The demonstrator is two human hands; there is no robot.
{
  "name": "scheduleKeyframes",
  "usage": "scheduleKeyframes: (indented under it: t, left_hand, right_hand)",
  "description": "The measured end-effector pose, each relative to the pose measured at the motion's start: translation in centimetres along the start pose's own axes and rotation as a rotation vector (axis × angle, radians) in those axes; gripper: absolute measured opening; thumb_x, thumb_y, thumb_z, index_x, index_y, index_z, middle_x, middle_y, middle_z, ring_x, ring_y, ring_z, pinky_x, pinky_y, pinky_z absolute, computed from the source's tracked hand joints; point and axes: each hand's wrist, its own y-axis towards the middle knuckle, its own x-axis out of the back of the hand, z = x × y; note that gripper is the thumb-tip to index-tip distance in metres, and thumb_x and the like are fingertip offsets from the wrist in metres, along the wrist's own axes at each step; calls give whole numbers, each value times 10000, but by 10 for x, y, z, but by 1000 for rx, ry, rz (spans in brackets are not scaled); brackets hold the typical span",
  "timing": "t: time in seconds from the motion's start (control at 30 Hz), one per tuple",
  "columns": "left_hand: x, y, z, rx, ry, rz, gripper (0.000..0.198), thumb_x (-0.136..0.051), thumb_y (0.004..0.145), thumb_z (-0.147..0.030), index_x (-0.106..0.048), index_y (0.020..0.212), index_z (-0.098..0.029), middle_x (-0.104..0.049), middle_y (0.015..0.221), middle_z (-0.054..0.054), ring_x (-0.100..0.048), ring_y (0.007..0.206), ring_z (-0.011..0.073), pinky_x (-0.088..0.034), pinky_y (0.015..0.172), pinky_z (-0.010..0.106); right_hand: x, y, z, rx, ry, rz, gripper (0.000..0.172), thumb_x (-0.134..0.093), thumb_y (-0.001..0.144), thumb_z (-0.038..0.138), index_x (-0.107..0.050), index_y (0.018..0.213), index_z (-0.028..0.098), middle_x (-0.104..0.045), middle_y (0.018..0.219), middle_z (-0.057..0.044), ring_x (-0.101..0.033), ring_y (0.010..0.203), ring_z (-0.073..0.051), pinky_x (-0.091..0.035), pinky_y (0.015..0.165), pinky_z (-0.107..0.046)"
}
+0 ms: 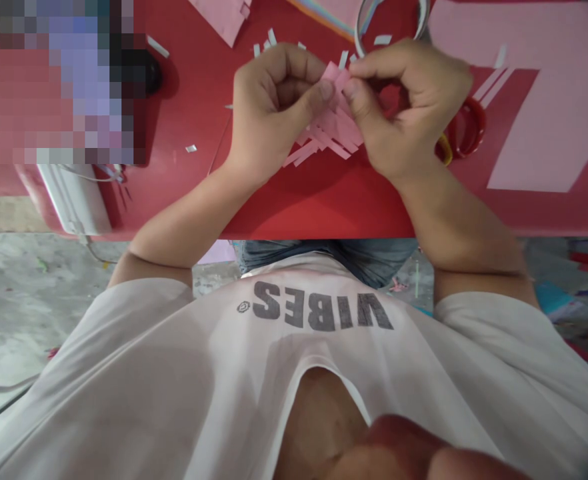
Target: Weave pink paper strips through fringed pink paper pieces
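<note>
Now the left hand (pixel 274 100) and right hand (pixel 409 107) pinch pink paper strips (pixel 334 127) above a red table (pixel 314 207).

The [red table top] (pixel 319 207) fills the upper part of the view, and on its right side lies a large [pink paper sheet] (pixel 539 113) — another [pink sheet] (pixel 219 17) lies at the far edge. Small [white paper scraps] (pixel 190 148) are lying on the table. Near the far edge stands a [white ring] (pixel 391 23), and at right there is a [red ring] (pixel 469 127) with a [yellow piece] (pixel 444 150) just beside it. A [white plastic object] (pixel 74 200) with a thin cord sits at the table's near corner — below is a [grey concrete floor] (pixel 24 300), marked with stains.
</note>
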Motion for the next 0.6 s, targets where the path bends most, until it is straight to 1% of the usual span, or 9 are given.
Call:
scheduleKeyframes:
  t: [0.03,0.07,0.1,0.13,0.27,0.37,0.47,0.53,0.6]
  left_hand:
    - [1,1,5,-70,-29,33,280,-906,833,-498,-762,885,-263,-672,731,0,-555,557,105,-416,472,274]
    - [3,1,9,-93,-28,8,272,-903,834,-501,-762,877,-272,-651,720,-4,-533,545,102,-411,468,277]
    - [4,1,13,-27,20,46,225,-863,883,-479,-766,937,-283,-669,795,12,-572,615,123,-464,536,296]
    - [5,1,16,-57,9,60,205,-854,885,-482,-764,922,-301,-670,774,6,-571,595,129,-448,506,298]
    - [8,1,21,-44,58,56,199,-796,907,-544,-772,915,-347,-690,792,9,-593,622,164,-460,525,326]
    - [8,2,19,-20,85,86,196,-805,903,-531,-798,900,-335,-676,757,16,-548,593,150,-447,525,323]
    - [4,1,10,-28,75,19,200,-797,919,-504,-806,862,-312,-658,716,11,-537,576,139,-407,514,307]
    - [0,-1,2,48,91,15,199,-750,978,-431,-808,857,-284,-663,728,12,-564,604,134,-422,561,298]
    - [-3,-2,-5,92,88,4,196,-742,993,-374,-804,846,-260,-668,733,12,-575,620,131,-416,581,292]
  right_hand:
    - [0,0,0,3,-4,-1,178,-742,983,244,-813,1080,375,-791,921,28,-700,789,-204,-584,763,-392]
    - [0,0,-1,6,-6,-2,179,-740,985,248,-810,1085,379,-791,924,31,-702,794,-204,-585,766,-391]
    - [0,-1,-1,6,-10,-1,179,-735,989,252,-807,1088,382,-790,928,35,-705,802,-205,-586,772,-390]
    - [0,-1,0,1,-17,4,173,-727,996,258,-804,1087,383,-789,932,38,-707,808,-205,-588,776,-389]
    - [0,-1,1,-18,-49,13,124,-692,1023,312,-790,1067,374,-782,931,35,-700,799,-204,-591,767,-386]
    - [-1,-1,0,-17,-34,14,115,-691,1026,328,-788,1073,367,-786,940,27,-701,811,-204,-588,775,-387]
    - [-3,-1,-2,-1,-11,19,117,-678,1028,365,-781,1085,371,-781,943,19,-697,823,-215,-576,779,-403]
    - [-4,-1,-6,17,-10,22,130,-658,1039,400,-774,1086,363,-772,933,14,-692,819,-214,-574,779,-403]
    - [-5,-2,-10,56,-2,15,149,-650,1046,404,-774,1088,332,-764,919,11,-683,804,-197,-569,765,-388]
